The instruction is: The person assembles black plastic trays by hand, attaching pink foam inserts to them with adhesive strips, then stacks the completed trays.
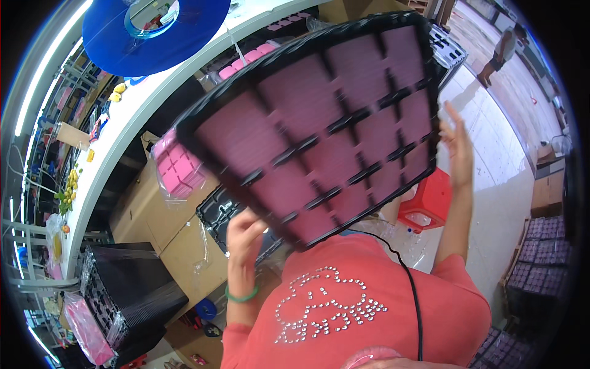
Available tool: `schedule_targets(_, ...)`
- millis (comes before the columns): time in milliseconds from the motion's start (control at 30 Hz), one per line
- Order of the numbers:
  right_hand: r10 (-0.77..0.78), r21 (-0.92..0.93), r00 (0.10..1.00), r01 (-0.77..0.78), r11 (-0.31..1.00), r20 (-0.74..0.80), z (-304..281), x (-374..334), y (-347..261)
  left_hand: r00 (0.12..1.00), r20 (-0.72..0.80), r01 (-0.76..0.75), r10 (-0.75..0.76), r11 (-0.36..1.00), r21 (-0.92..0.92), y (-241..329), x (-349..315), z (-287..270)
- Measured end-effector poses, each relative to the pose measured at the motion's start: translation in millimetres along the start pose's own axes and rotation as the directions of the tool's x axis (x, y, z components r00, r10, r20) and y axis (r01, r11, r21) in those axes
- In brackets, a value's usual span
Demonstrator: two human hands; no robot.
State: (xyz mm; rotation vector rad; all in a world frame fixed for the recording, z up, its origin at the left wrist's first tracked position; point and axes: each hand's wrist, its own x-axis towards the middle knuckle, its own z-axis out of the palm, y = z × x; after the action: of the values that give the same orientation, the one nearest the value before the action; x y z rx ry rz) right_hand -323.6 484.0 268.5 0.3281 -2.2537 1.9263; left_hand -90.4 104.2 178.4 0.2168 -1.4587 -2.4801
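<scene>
A black plastic tray (301, 147) filled with pink blocks (344, 132) is raised and tilted before me, slightly smeared by motion. Dark gaps divide the blocks into rows. My left hand (244, 237), with a green bangle on its wrist, has its fingers curled by the tray's lower left edge. At the right edge is my right hand (456, 144), its fingers along the rim and partly blurred. The tray hides some of the fingertips. Behind it, near my left hand, lies another black tray (224, 212).
Wrapped pink blocks (178, 166) lie left of the tray. Wrapped black trays (132, 286) are stacked at lower left, near cardboard (178, 221). A red stool (424, 200) stands right. A white curved counter (114, 144) spans the left. Filled trays (541, 258) are piled at right; a person walks beyond.
</scene>
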Motion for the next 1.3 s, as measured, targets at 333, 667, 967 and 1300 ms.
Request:
schedule_targets(333,0.238,-0.393,0.965,-0.177,0.902,0.113,-97,281,67,0.993,0.045,0.118,-0.11,0.955,-0.272,-89,188,122)
schedule_targets(667,0.127,-0.716,0.969,0.067,0.695,0.214,-5,369,141,0.926,-0.374,0.069,-0.061,0.998,0.008,-115,217,140)
schedule_targets(967,0.011,-0.812,0.952,0.255,0.525,0.305,22,321,137,0.902,-0.428,0.088,-0.052,0.994,0.066,-113,212,149)
schedule_targets(1300,-0.458,-0.254,0.76,0.608,0.753,0.462,15,110,18,0.541,-0.75,-0.037,0.38,0.902,0.43,-215,218,38)
